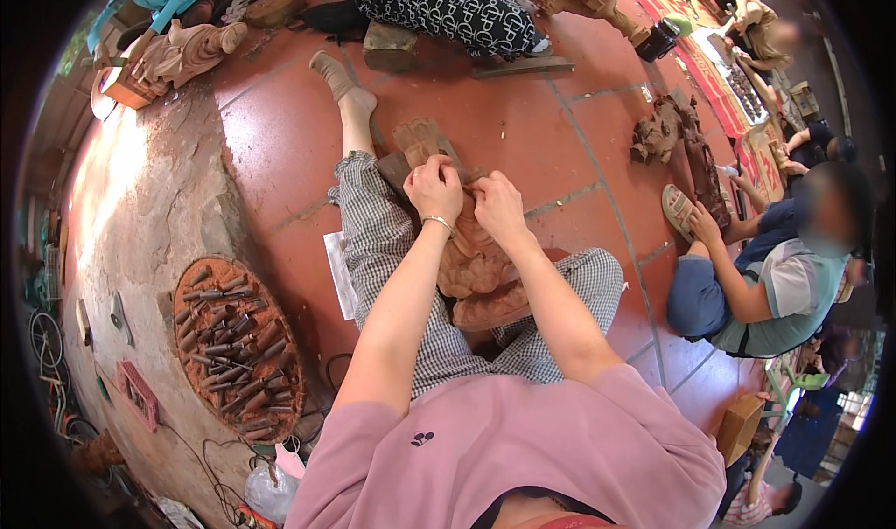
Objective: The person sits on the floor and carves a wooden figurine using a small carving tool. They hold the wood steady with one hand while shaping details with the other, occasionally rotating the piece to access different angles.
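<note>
Between the checked trouser legs, near on the red tiled floor, a brown wooden carving is cradled, its broader end set close to the lap and its narrower end pointed far and slightly left. Both hands are brought close together over its far half: by the left hand the carving is met from the left, fingers bent inward; by the right hand the right edge is met, fingers drawn in narrow. Whether a small tool is pinched there cannot be told, the fingertips being partly hidden. Care is called for: with the carving seemingly steadied by legs and hands alone, it could be rolled or tipped by a push made too hard from one side, and a raised detail could be chipped if a hard edge is slipped. The bracelet on the left wrist could be snagged on the carved folds, too, should the wrist be dropped low. Out to the left, a round tray is crowded with chisel-like tools, and a white strip is left beside the left leg. Off to the right, a co-worker is seated near a gnarled piece of wood; at the far side, a block is seen.
</note>
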`<state>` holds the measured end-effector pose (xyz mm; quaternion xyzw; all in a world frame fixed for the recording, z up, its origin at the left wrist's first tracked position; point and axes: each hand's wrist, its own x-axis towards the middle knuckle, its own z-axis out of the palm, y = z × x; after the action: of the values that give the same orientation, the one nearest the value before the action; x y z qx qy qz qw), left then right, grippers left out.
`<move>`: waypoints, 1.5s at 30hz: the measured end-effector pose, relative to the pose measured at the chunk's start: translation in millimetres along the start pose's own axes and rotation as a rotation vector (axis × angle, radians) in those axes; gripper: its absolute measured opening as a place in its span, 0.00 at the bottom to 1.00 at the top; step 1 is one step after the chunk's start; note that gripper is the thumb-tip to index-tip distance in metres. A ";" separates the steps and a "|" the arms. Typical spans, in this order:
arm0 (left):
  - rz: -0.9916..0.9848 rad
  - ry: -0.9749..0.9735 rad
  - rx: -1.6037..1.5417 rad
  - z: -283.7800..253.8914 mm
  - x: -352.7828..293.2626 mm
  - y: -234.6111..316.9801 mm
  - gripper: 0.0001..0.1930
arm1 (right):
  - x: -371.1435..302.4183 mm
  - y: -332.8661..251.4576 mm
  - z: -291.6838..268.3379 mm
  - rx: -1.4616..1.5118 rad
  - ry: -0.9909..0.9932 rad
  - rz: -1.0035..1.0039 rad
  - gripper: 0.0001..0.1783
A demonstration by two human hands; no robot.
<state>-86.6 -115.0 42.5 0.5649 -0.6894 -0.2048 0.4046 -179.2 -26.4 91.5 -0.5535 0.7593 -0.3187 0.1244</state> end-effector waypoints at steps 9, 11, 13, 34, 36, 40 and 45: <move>-0.015 -0.032 0.006 -2.4 -1.1 1.0 0.09 | -13.5 -2.0 -7.3 -0.018 -0.008 0.033 0.07; -0.004 -0.013 0.018 -1.1 -0.5 2.8 0.09 | 0.8 1.3 -2.9 -0.004 0.005 -0.002 0.06; 0.003 -0.023 0.015 -2.9 -4.0 -1.1 0.09 | -16.2 -4.3 -6.7 -0.039 -0.010 0.024 0.06; -0.057 -0.057 -0.070 -5.5 -1.7 -3.7 0.07 | -37.5 -26.0 -23.1 -0.257 -0.165 0.046 0.04; -0.043 -0.058 -0.079 -4.9 -3.8 -1.3 0.07 | -44.3 -27.0 -25.4 -0.248 -0.158 0.067 0.04; 0.008 -0.018 -0.042 -0.1 -0.5 -0.5 0.07 | -25.7 -15.9 -16.8 -0.172 -0.060 0.097 0.04; -0.017 -0.049 -0.078 -1.5 -1.1 -8.3 0.07 | -42.0 -25.7 -19.4 -0.266 -0.136 0.046 0.04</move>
<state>-80.3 -116.0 36.9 0.5494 -0.6857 -0.2488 0.4076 -155.2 14.2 115.5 -0.5678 0.7972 -0.1742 0.1083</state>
